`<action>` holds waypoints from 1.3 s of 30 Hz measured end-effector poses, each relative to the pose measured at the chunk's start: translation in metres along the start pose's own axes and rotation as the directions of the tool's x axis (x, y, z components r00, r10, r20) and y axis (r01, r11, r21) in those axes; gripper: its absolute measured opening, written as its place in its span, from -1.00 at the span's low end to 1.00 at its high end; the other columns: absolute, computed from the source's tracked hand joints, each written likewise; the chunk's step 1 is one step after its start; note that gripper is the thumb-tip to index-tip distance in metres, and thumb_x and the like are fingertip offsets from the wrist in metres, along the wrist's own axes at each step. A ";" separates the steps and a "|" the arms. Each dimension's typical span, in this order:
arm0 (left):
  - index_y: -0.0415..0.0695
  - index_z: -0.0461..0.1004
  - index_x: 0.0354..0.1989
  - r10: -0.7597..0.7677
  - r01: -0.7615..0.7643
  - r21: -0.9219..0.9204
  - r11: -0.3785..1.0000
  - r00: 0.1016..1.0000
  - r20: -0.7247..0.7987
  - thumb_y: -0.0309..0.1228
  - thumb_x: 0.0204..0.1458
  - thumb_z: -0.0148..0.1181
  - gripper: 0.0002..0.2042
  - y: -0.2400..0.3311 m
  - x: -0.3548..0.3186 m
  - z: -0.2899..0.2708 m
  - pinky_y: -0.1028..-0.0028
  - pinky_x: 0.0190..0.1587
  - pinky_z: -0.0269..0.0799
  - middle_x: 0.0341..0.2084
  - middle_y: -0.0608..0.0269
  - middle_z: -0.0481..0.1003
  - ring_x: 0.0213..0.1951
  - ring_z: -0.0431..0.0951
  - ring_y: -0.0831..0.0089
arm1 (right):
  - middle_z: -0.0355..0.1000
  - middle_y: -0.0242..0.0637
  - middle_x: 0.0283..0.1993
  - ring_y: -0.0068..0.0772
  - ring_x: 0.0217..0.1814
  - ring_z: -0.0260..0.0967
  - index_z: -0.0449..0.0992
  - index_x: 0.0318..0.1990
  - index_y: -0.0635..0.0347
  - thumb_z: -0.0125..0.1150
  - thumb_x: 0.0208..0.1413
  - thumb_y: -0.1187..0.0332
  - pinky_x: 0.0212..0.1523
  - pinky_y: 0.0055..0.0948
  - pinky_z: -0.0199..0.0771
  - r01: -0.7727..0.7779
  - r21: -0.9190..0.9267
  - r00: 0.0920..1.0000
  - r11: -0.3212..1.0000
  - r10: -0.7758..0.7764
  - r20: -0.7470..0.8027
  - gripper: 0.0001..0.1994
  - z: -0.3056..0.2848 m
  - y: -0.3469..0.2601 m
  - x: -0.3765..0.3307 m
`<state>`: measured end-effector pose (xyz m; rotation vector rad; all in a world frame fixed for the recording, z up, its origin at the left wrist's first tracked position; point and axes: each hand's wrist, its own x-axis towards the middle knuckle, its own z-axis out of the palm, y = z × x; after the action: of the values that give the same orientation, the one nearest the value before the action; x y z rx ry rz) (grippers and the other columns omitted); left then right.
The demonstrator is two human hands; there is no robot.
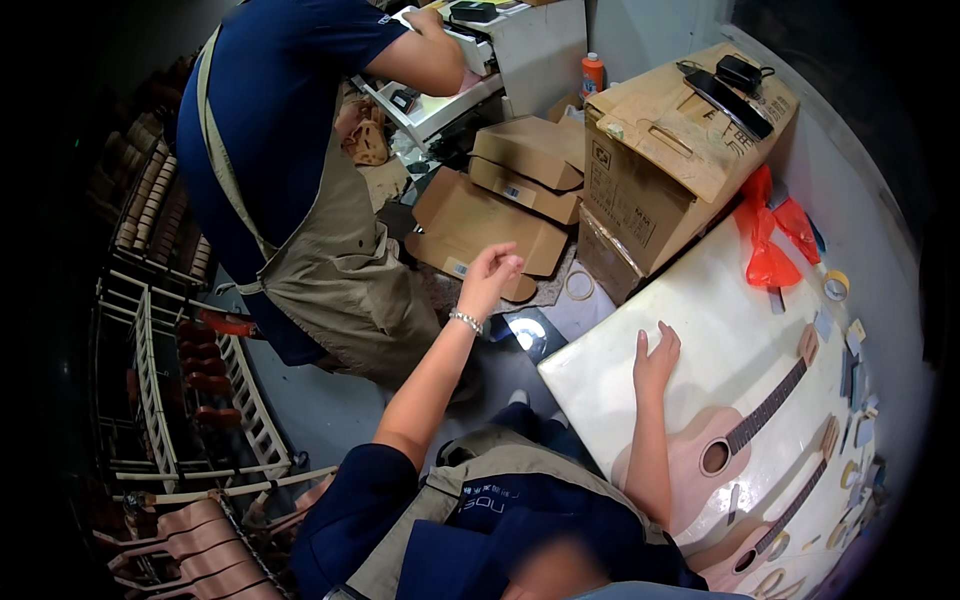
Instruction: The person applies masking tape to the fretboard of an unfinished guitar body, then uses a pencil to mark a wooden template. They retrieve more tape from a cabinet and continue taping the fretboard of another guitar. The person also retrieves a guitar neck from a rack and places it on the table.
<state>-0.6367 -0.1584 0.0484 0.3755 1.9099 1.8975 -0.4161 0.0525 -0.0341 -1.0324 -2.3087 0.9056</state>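
Note:
My left hand (490,280), with a bracelet at the wrist, is raised in the air in front of the flattened cardboard (490,222). Its fingers are loosely bent and a little apart, with nothing visible in them. Over the near left part of the white table (590,375) is my right hand (656,360), thumb and fingers spread and holding nothing. Whether it touches the tabletop I cannot tell. Closest to that arm lies a pale pinkish ukulele (690,455) with a dark fretboard, its body partly behind my forearm. A second ukulele (735,565) lies nearer the table's lower edge.
At left another person (280,150) in an apron leans over an open drawer (430,115). A large cardboard box (640,180) carries a phone (730,105). A red plastic bag (770,240) and tape roll (835,286) lie on the table. Racks (160,380) hold instrument parts.

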 end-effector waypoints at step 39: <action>-0.12 0.45 -0.36 0.820 0.075 0.997 0.006 0.571 -0.047 -0.39 -0.09 0.17 -0.87 0.051 0.534 -0.158 0.29 -0.08 0.26 -0.33 0.09 0.35 -0.19 0.25 0.10 | 0.20 -0.07 0.16 -0.04 0.29 0.04 0.33 0.04 0.12 -0.01 -0.08 0.33 0.29 0.02 -0.14 -0.051 -0.547 0.996 0.836 0.002 -0.090 -0.57 0.095 -0.040 0.057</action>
<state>-1.1834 -0.0436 0.0402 0.8045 3.8699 0.4075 -0.5301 0.0406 -0.0626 -1.2962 -2.5435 0.1787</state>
